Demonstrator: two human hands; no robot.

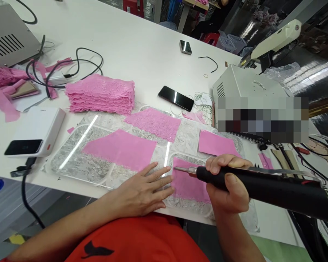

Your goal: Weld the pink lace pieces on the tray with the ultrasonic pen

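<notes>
In the head view, the left hand lies flat with the fingers spread wide and holds nothing. The palm is on the clear template, and the fingertips reach the left edge of a pink lace piece. The right hand is closed around a black tool, which lies almost level and points to the left. Its metal tip is over the upper left corner of this lace piece. It seems to touch the fabric, but I cannot tell for sure. The lace piece lies on the template at the near edge of the white table. Behind it are a stack of pink lace and a dark phone.
</notes>
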